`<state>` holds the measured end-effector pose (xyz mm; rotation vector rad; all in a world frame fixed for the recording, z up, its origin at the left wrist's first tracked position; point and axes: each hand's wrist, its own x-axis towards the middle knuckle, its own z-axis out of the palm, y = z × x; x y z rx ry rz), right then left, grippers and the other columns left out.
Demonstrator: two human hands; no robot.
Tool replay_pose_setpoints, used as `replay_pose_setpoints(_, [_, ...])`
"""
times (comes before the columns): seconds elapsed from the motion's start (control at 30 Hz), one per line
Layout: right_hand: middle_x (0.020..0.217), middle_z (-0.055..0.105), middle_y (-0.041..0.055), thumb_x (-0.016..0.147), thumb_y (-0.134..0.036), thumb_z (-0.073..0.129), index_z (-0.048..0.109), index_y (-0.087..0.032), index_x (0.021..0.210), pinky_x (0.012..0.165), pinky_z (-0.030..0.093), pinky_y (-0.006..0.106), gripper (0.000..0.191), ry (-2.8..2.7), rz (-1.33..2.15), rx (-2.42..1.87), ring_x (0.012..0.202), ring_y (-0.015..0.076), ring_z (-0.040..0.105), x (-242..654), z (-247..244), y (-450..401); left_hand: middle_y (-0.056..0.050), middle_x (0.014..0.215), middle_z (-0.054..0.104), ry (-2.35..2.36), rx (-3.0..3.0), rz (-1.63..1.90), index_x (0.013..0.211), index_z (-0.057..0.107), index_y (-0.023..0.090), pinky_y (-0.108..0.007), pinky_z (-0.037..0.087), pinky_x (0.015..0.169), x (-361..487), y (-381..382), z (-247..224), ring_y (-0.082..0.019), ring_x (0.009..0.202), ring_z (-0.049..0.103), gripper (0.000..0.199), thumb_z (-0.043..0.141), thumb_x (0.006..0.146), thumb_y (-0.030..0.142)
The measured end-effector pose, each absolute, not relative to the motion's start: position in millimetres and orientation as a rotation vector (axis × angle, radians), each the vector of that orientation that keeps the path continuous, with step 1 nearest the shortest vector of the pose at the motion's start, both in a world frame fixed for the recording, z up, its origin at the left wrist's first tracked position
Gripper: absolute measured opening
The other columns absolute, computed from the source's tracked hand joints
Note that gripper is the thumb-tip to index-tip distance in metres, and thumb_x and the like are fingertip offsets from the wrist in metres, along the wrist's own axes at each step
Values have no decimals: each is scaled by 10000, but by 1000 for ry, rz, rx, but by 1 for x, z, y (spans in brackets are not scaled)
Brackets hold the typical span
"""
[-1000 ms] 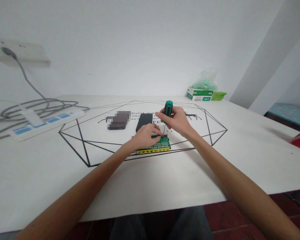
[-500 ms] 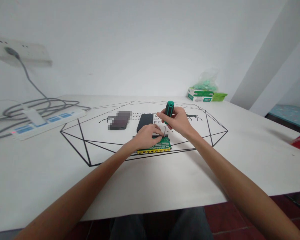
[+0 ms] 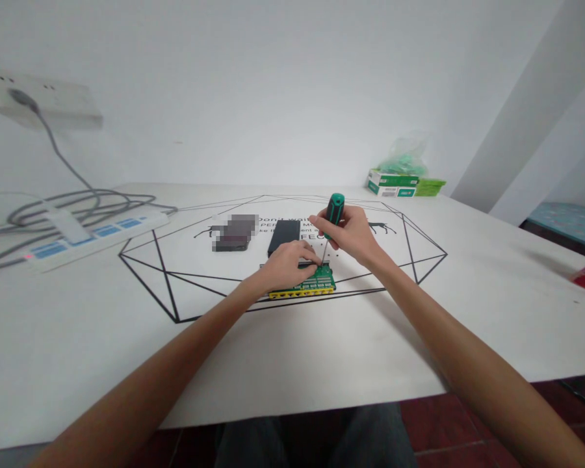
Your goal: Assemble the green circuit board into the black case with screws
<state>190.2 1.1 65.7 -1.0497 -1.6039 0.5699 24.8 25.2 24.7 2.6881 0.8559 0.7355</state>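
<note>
My right hand (image 3: 355,231) is closed round the green-and-black handle of a screwdriver (image 3: 336,211). The handle leans to the right, and its thin shaft slants down to the back right part of a green circuit board (image 3: 324,279). A row of yellow ports (image 3: 301,294) runs along the board's near edge. Over the board's left part lies my left hand (image 3: 290,265), fingers bent and thumb and fingertips drawn together close beside the screwdriver tip. What those fingertips pinch, if anything, is too small to make out. The tip itself is partly hidden.
Behind the board lies a black rectangular case (image 3: 284,238), with a blurred-out dark object (image 3: 235,233) to its left. A power strip (image 3: 97,239) and coiled grey cables (image 3: 78,201) are at left. Green-and-white boxes (image 3: 392,183) with a plastic bag (image 3: 404,156) stand at back right.
The screwdriver handle has tilted slightly further right, along with my right hand. My left hand and the board keep their places; the whole view has shifted a little.
</note>
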Motion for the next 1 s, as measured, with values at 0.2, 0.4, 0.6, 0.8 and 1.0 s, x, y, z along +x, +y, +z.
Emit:
replay_pose_setpoints(0.2, [603,582,1,733,-529,693,626,-158,714,375,335,245,378,-1592,580,-1027,405,69,449,188,67,-1,-66,968,691,855,2664,743,874,768,182,-319,511,829,24,25,24,-203,885,641,144,653,791,209])
replay_pose_setpoints(0.4, [576,577,-11,719,-526,710,625,-156,718,359,334,238,379,-1552,618,-977,378,62,438,186,70,-3,-52,922,693,870,2603,792,804,767,192,-304,502,778,25,25,25,-190,840,634,107,698,789,273])
replay_pose_setpoints(0.6, [566,581,-6,741,-501,691,611,-159,705,339,326,235,354,-1473,592,-964,358,64,427,204,75,7,-45,904,702,918,2633,813,812,768,203,-315,492,804,24,24,29,-189,860,627,98,674,803,232])
replay_pose_setpoints(0.8, [544,593,9,757,-489,653,611,-164,674,451,418,273,338,-1258,144,-1183,411,109,495,248,76,26,-47,901,725,1004,2689,826,804,763,202,-319,481,793,40,30,44,-192,857,635,160,612,842,242])
replay_pose_setpoints(1.0, [526,588,22,787,-516,598,555,-200,583,637,472,331,379,-1121,-259,-1345,548,183,589,273,65,39,-76,934,720,964,3047,583,888,751,184,-374,444,814,93,34,50,-240,941,625,209,564,901,275])
